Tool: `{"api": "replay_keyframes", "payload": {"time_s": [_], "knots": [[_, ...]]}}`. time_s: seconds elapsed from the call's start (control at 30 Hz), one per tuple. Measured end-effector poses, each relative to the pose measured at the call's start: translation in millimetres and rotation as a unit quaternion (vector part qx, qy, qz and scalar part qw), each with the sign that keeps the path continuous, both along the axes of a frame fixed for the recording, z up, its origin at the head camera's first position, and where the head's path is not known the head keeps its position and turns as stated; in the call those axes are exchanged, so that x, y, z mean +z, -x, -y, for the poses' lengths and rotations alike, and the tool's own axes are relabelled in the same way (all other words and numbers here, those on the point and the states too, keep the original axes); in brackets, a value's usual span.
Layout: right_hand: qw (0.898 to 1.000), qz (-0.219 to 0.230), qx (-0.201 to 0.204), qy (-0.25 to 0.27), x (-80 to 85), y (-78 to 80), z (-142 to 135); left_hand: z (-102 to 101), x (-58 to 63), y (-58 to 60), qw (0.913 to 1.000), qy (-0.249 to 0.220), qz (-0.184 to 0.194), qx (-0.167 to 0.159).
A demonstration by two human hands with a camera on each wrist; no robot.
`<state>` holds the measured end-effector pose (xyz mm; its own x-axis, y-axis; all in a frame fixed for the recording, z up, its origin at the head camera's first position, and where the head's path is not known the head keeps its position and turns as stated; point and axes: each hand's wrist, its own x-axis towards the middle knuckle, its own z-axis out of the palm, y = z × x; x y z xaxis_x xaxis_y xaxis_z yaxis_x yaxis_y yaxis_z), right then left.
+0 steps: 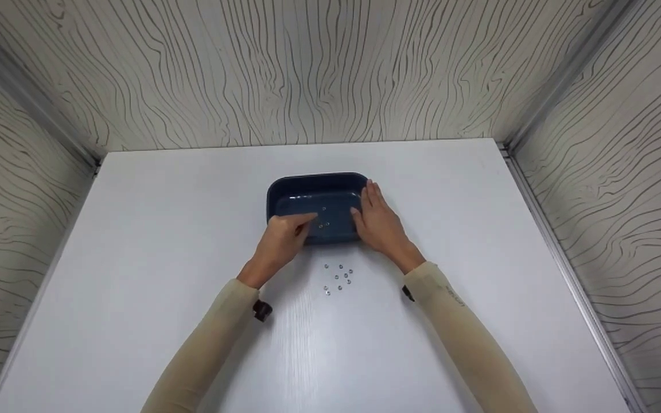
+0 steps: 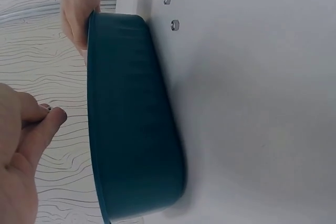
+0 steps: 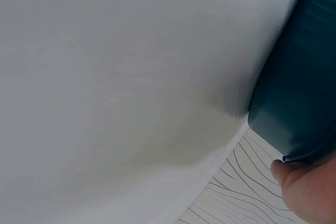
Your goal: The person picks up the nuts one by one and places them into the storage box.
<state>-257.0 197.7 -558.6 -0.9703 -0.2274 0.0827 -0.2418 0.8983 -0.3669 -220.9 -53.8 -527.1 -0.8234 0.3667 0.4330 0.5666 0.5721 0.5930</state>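
Observation:
A dark blue-green plastic tray [image 1: 316,238] stands on the white table, with a few small metal nuts [image 1: 327,223] on its floor. Over the tray's left part is my left hand [image 1: 284,235]. Its thumb and forefinger pinch a tiny nut [image 2: 50,108], mostly hidden by the fingertips. My right hand [image 1: 381,223] rests on the tray's right rim, the fingers straight along it and the thumb over the inside. In the right wrist view, fingertips [image 3: 278,169] show just past the rim's corner.
Several loose nuts [image 1: 340,277] lie scattered on the white table [image 1: 164,258] in front of the tray, between my forearms. Wood-grain patterned panels [image 1: 307,74] rise behind the table and at both sides, with metal frame bars [image 1: 566,74] at the corners.

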Motion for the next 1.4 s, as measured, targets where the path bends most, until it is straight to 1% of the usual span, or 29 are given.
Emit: {"api": "replay_keyframes", "payload": {"time_s": [0.13,0.27,0.33,0.4,0.47,0.53,0.57,0.63,0.7,0.77,0.8,0.97,1.1,1.3,1.4], "knots": [[1.000,-0.001,-0.002,0.002,-0.2,0.3,0,-2,-0.5,6.3,0.9996,-0.020,0.012,0.015],[1.000,-0.003,-0.001,0.002,-0.3,0.3,1,-3,-0.7,13.0,0.9971,-0.050,0.040,0.041],[1.000,-0.004,-0.001,0.001,-0.4,0.4,0,-4,-1.1,16.0,0.9934,-0.075,0.062,0.060],[1.000,-0.002,-0.001,0.001,-0.3,0.5,0,-5,-1.3,18.8,0.9866,-0.105,0.090,0.086],[1.000,0.000,-0.001,0.001,-0.1,0.3,0,-6,-2.1,21.3,0.9753,-0.142,0.124,0.115],[1.000,0.001,-0.001,0.002,0.1,0.3,1,-6,-2.4,23.5,0.9602,-0.181,0.160,0.141],[1.000,0.000,0.000,0.003,0.2,0.2,1,-6,-2.2,24.6,0.9513,-0.203,0.179,0.148],[1.000,-0.002,0.001,0.003,0.2,0.3,1,-6,-1.8,26.9,0.9337,-0.242,0.214,0.156],[1.000,-0.003,0.002,0.002,-0.2,0.3,0,-5,-0.8,28.7,0.9192,-0.268,0.241,0.158],[1.000,-0.004,0.003,0.002,-0.4,0.1,0,-5,-0.7,30.2,0.9091,-0.284,0.260,0.160],[1.000,-0.004,0.002,0.002,-0.5,0.1,0,-4,-0.6,30.6,0.9068,-0.285,0.264,0.163],[1.000,-0.009,0.001,0.004,-0.4,0.0,1,-5,-0.8,32.1,0.9045,-0.287,0.264,0.173],[1.000,-0.008,0.002,0.005,-0.2,0.2,1,-6,-1.0,33.0,0.9054,-0.290,0.255,0.177],[1.000,-0.017,0.004,0.006,-1.4,0.5,1,-8,1.6,32.4,0.9101,-0.293,0.239,0.170],[1.000,-0.021,0.002,0.006,-2.0,0.3,1,-8,2.7,30.9,0.9172,-0.287,0.224,0.162]]}}
